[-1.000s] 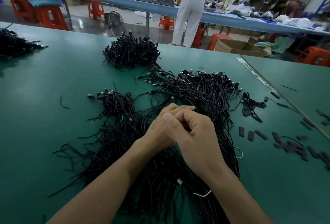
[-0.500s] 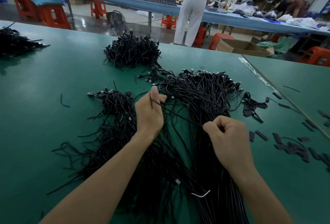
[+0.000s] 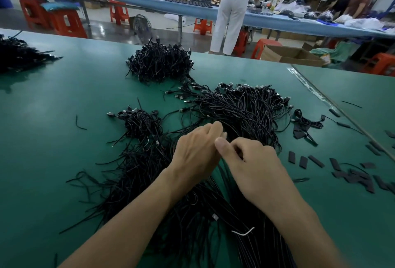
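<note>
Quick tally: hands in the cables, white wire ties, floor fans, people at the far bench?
Bare hands gripping black cable (left hand, right hand): 2
Thin white wire tie: 1
Round grey floor fan: 1
People at blue bench: 2
Total: 6

Left hand (image 3: 196, 152), right hand (image 3: 254, 169) close together, fingers curled, over black cable pile (image 3: 241, 113).

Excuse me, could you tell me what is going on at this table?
A person is handling a heap of thin black cables with metal plugs on the green table. The left hand and right hand meet above it, fingers curled, apparently pinching strands from it. A smaller bundle of black cables lies farther back, and short flat black strips lie scattered to the right.
</note>
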`<state>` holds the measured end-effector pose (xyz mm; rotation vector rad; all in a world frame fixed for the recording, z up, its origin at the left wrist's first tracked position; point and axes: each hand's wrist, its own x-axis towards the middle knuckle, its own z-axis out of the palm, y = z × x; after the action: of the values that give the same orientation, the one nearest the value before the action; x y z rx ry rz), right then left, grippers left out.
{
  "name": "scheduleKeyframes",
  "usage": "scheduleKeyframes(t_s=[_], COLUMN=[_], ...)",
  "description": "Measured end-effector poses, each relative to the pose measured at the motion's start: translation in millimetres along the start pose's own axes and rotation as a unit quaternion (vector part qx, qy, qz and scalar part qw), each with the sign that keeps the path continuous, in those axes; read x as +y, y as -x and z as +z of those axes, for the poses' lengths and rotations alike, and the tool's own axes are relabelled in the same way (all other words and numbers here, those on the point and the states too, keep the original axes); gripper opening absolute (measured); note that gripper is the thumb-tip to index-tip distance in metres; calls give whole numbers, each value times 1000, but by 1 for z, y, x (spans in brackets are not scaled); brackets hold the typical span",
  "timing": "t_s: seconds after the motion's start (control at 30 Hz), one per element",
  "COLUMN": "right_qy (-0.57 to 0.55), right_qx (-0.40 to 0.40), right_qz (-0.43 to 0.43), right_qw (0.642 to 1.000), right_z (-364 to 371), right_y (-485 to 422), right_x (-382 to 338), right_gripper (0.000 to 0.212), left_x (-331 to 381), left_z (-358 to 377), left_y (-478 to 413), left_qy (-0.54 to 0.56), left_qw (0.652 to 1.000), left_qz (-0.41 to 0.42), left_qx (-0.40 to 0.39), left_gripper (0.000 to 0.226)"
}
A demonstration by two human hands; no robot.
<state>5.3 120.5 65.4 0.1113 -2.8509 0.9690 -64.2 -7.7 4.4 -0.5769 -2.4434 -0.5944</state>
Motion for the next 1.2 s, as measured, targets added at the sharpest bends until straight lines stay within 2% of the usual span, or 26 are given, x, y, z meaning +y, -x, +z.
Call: scheduleKeyframes(t_s=[0.03,0.1,0.17,0.23,0.3,0.33,0.37,0.4,0.43,0.5,0.57,0.6,0.67,0.73,0.77,0.9,1.03,1.1,1.17,1.2], right_qy=[3,-64,-165,-223,-252,-255,-244,-212,-148,49,190,201,85,-71,-106,-143,-197,-220,-219,-220], right_qx=[21,68,134,195,233,247,258,263,257,183,82,43,10,40,49,87,167,189,196,201], right_qz=[-22,-58,-71,-85,-86,-78,-68,-54,-42,-18,15,25,12,-16,-32,-84,-32,3,15,16], right_qw=[1000,994,975,951,935,932,932,940,954,982,978,978,996,997,993,982,965,957,956,954], right_z=[0,-3,-8,-13,-17,-19,-20,-22,-23,-21,-15,-12,-4,2,3,4,-5,-7,-3,0], right_y=[0,1,2,2,1,0,-1,-2,-4,-6,-6,-6,-3,0,1,5,-1,-5,-8,-9], right_x=[0,-1,-1,-1,0,3,7,13,19,30,31,27,17,5,-1,-12,3,10,16,18], right_gripper=[53,47,48,48,46,48,49,50,50,46,30,27,43,60,63,36,37,35,33,32], left_x=[-1,-7,-19,-31,-42,-45,-49,-50,-50,-45,-33,-27,-16,-5,0,10,-4,-11,-11,-9], left_z=[-1,1,4,5,4,2,0,-4,-9,-20,-32,-36,-38,-38,-39,-44,-56,-60,-62,-62], left_y=[1,3,3,0,-4,-6,-9,-11,-14,-17,-21,-23,-23,-22,-21,-16,-8,-6,-5,-5], left_qy=[17,69,181,315,408,446,462,448,416,348,299,276,218,150,121,63,80,124,173,211], left_qw=[1000,997,982,932,854,813,791,793,809,853,894,913,949,974,982,992,994,990,969,946], left_qz=[22,30,-46,-177,-318,-362,-378,-371,-348,-269,-177,-133,-59,-18,-7,21,-10,-60,-101,-110], left_qx=[2,-1,-3,9,53,89,135,182,226,281,284,269,219,166,148,107,80,5,-147,-222], left_gripper=[26,28,31,39,48,50,49,48,48,45,38,34,31,28,25,10,12,27,49,56])
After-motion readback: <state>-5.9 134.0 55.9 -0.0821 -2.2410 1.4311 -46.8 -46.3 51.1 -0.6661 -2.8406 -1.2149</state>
